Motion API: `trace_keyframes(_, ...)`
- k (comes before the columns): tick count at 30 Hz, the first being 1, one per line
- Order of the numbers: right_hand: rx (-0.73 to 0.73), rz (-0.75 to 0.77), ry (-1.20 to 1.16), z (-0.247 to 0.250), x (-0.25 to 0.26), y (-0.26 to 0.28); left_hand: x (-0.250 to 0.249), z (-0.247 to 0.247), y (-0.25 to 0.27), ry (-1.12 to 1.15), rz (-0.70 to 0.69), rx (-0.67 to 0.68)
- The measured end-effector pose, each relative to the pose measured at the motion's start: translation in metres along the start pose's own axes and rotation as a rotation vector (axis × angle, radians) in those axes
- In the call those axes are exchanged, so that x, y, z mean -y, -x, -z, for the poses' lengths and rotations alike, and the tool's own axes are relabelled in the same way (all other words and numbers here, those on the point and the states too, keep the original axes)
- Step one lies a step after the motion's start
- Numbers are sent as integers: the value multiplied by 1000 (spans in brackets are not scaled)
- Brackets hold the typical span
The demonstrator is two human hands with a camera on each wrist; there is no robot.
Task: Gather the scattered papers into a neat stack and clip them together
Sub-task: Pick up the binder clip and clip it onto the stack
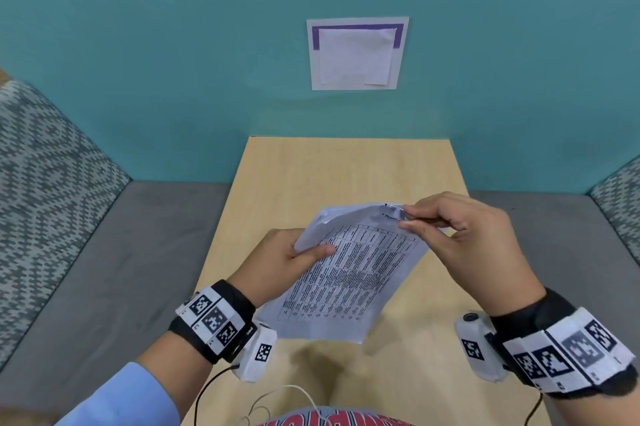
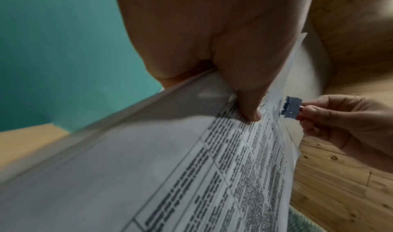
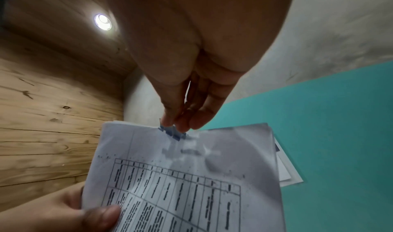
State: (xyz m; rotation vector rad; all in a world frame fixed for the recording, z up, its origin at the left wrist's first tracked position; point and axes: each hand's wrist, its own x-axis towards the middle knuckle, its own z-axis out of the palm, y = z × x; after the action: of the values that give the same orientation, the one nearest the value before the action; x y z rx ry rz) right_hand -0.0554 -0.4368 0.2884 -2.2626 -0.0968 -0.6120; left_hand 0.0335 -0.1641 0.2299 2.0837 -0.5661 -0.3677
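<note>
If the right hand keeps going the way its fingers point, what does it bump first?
Probably the top edge of the white printed paper stack: the right hand already holds the small blue binder clip against it.

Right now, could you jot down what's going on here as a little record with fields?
Papers: stack of printed sheets held up above the wooden table
Left hand: left hand grips the stack's side edge, thumb on top
Right hand: right hand pinches a blue binder clip at the stack's top edge
Clip: at the paper's edge; whether it has clamped is unclear
Background: a sheet pinned on the teal wall
</note>
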Motion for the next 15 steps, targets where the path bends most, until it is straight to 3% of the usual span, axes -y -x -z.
trace_keyframes(6,31,56,53,5,5,0,-2,15,-9,-291,-247,2)
trace_keyframes(15,145,-5,48,2,5,-3,-5,29,-12,-432,-372,28)
